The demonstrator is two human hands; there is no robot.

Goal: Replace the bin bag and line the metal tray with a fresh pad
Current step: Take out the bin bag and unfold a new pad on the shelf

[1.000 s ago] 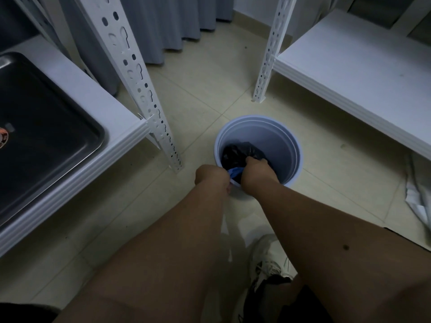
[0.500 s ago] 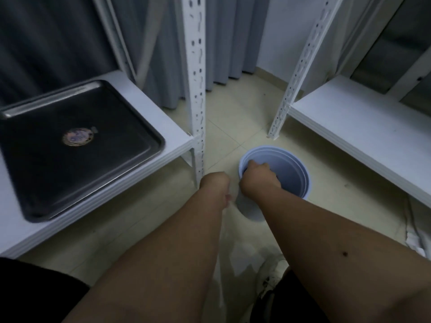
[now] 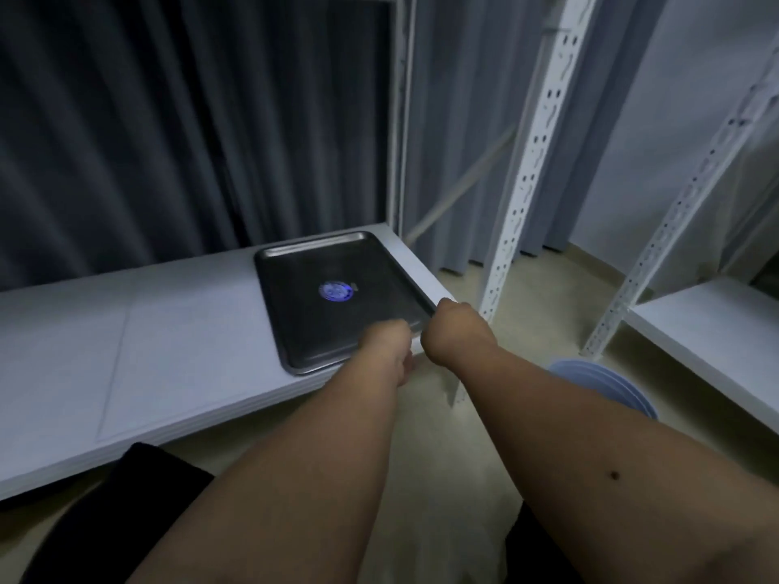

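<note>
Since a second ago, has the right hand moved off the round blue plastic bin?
Yes. The right hand has left the round blue plastic bin and now sits up by the dark metal tray, at its near corner.

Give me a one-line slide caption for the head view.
Both fists, left hand and right hand, raised before a dark rectangular metal tray on a white shelf, pale blue round bin behind.

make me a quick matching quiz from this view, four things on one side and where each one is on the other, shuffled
Things:
1. metal tray
2. bin
3. round sticker
4. curtain

Places:
A. on the floor, right of the arms
B. hanging behind the left shelf
C. in the middle of the tray
D. on the left shelf, at its right end

Pairs: 1-D, 2-A, 3-C, 4-B
</note>
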